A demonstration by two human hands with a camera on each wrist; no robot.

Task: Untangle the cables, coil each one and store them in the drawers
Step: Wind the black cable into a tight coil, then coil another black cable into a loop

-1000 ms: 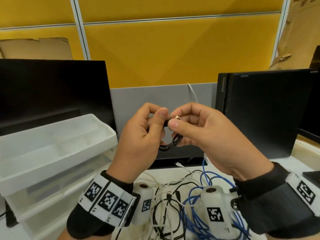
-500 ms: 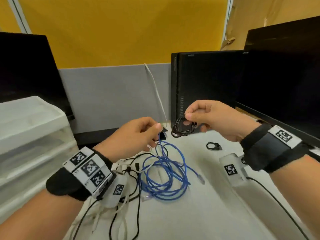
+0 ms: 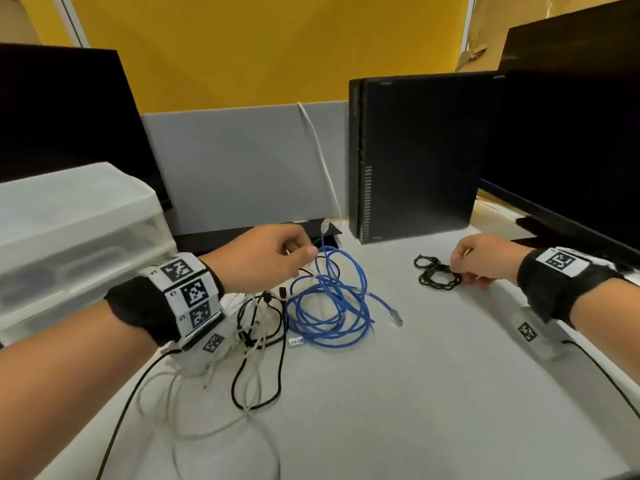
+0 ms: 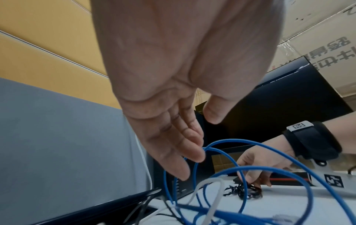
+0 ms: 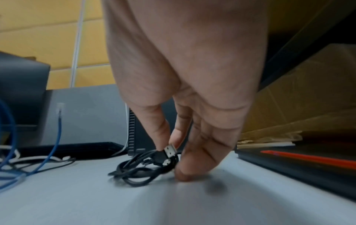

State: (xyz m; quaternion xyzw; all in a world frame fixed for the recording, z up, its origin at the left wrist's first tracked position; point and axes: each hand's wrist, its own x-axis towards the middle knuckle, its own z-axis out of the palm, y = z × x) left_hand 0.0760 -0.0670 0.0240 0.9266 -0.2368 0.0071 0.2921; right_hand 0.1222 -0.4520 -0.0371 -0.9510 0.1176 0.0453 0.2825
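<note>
My right hand (image 3: 485, 259) is at 2 o'clock on the table (image 3: 398, 393). Its thumb and first finger pinch the small black cable coil (image 3: 439, 277), which sits on the table. My left hand (image 3: 263, 258) is at 11 o'clock, just over the blue cable (image 3: 329, 306). Its fingers (image 4: 185, 152) are loose and apart, brushing a blue loop. Black and white cables (image 3: 256, 327) lie tangled at 9 o'clock, beside the drawers (image 3: 69, 237).

Blue cable (image 3: 329, 306) on grey-white surface (image 3: 415, 393); black coiled cable (image 3: 438, 277) right of it; black-and-white checked wristbands (image 3: 188, 292); yellow wall (image 3: 259, 46).
</note>
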